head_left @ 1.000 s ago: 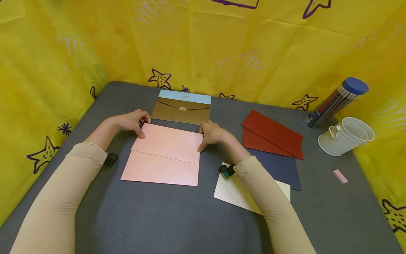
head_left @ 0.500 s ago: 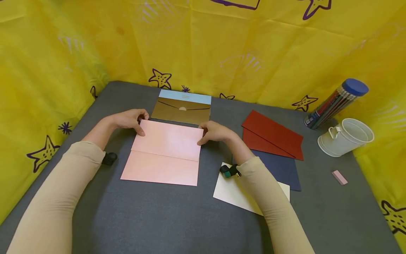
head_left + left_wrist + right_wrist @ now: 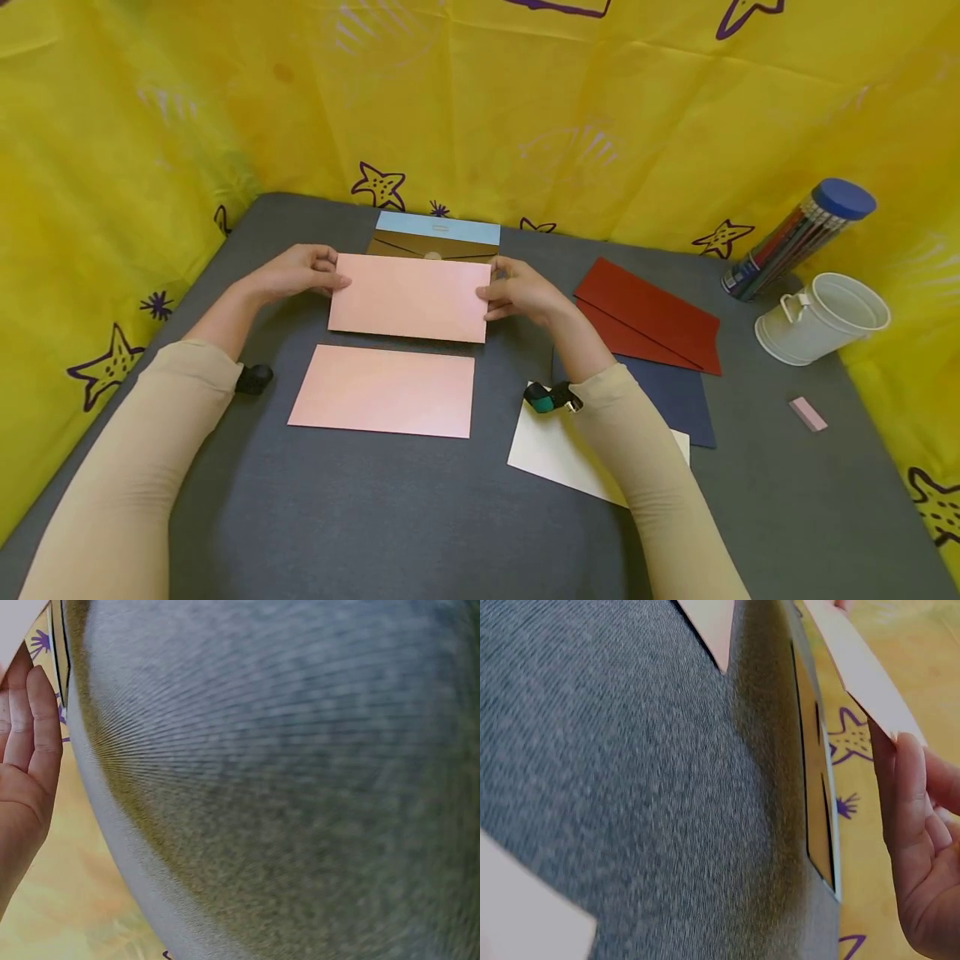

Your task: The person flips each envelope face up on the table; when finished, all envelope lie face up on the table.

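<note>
Both hands hold a pink envelope by its short ends, raised off the table and tilted toward the head camera. The left hand pinches its left end, thumb on the front face and fingers behind. At the other end the right hand pinches it the same way; the right wrist view shows the fingers behind the envelope's edge. Below it a second pink envelope lies flat on the table. Behind the raised one lies a brown envelope, partly hidden, on a light blue one.
Red envelopes overlap a navy envelope at right. A cream envelope lies under the right forearm. Farther right are a tube of pencils with a blue lid, a white metal cup and a pink eraser.
The upper pink envelope has been lifted off the lower one and moved away from the body. Both hands rose with it, and it now covers part of the brown envelope.
</note>
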The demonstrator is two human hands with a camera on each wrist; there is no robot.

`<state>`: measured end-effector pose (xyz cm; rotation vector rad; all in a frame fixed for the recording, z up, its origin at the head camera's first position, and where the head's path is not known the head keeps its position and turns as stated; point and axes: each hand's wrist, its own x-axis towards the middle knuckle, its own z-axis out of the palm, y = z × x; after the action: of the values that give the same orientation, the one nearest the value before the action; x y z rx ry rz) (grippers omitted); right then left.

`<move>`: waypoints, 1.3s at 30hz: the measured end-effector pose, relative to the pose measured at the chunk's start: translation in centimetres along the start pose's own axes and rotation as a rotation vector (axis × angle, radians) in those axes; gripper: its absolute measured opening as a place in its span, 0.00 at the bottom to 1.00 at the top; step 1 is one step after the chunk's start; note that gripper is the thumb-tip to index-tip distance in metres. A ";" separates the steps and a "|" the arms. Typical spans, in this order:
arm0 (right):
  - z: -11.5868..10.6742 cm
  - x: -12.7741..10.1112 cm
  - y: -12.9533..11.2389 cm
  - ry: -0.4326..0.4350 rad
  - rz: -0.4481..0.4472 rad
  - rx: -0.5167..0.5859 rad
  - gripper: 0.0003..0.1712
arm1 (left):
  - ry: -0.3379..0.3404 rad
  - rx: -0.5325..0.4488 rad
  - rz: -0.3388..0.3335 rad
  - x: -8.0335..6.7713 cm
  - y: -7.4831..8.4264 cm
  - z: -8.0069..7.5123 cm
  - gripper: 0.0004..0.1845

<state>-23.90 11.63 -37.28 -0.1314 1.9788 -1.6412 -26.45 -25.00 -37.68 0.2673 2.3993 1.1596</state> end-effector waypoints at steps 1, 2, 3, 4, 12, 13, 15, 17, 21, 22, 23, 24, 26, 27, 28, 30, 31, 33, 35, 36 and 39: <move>-0.1 0.0 0.0 0.017 -0.001 0.010 0.13 | 0.004 -0.006 -0.004 -0.1 0.0 0.1 0.21; -0.2 0.0 0.0 0.034 -0.002 0.016 0.12 | 0.010 -0.012 -0.007 -0.1 0.0 0.1 0.22; -0.3 -0.1 0.0 0.052 -0.002 0.023 0.12 | 0.017 -0.019 -0.007 -0.1 0.0 0.2 0.21; -0.4 -0.1 0.0 0.069 -0.004 0.032 0.12 | 0.026 -0.025 -0.008 -0.2 0.0 0.2 0.21; -1.0 -0.2 -0.1 0.187 -0.076 0.105 0.15 | 0.126 -0.072 0.049 -0.1 0.0 0.2 0.12; -1.1 -0.3 -0.1 0.204 -0.083 0.113 0.16 | 0.150 -0.089 0.054 -0.1 -0.1 0.1 0.10; -1.2 -0.3 -0.2 0.237 -0.094 0.134 0.14 | 0.197 -0.136 0.066 -0.1 -0.1 0.1 0.05; -1.2 -0.4 -0.3 0.270 -0.105 0.171 0.09 | 0.230 -0.192 0.087 0.0 -0.1 0.1 0.03; -1.4 -0.5 -0.4 0.297 -0.128 0.269 0.08 | 0.256 -0.259 0.132 0.1 0.0 0.2 0.04; -1.4 -0.5 -0.4 0.295 -0.134 0.287 0.10 | 0.261 -0.268 0.141 0.1 0.0 0.3 0.03; -1.4 -0.5 -0.4 0.292 -0.139 0.294 0.10 | 0.265 -0.277 0.148 0.1 0.0 0.3 0.04; -1.4 -0.5 -0.4 0.289 -0.143 0.296 0.10 | 0.267 -0.282 0.158 0.1 0.1 0.3 0.05; -1.4 -0.5 -0.2 0.283 -0.144 0.285 0.11 | 0.274 -0.292 0.172 0.1 0.0 0.4 0.06; -1.4 -0.5 -0.2 0.280 -0.140 0.277 0.14 | 0.277 -0.302 0.177 0.1 0.1 0.5 0.08; -1.5 -0.4 -0.1 0.278 -0.133 0.263 0.16 | 0.279 -0.315 0.181 0.1 0.1 0.6 0.09; -1.5 -0.4 0.0 0.275 -0.112 0.230 0.19 | 0.288 -0.305 0.173 0.1 0.0 0.7 0.11; -1.5 -0.4 0.1 0.274 -0.099 0.216 0.19 | 0.291 -0.298 0.160 0.1 0.0 0.7 0.11; -1.5 -0.3 0.2 0.270 -0.076 0.188 0.18 | 0.285 -0.295 0.139 0.3 -0.1 0.8 0.11; -1.5 -0.4 0.4 0.267 -0.061 0.156 0.18 | 0.277 -0.295 0.119 0.5 -0.3 1.0 0.13; -1.5 -0.4 0.5 0.262 -0.057 0.141 0.17 | 0.266 -0.298 0.112 0.6 -0.4 1.1 0.14; -1.6 -0.4 0.9 0.230 -0.052 0.063 0.17 | 0.234 -0.279 0.084 0.7 -0.5 1.3 0.21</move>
<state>-24.05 13.37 -37.79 0.0321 2.1040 -1.8199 -26.45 -24.17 -38.95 0.1497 2.3988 1.6238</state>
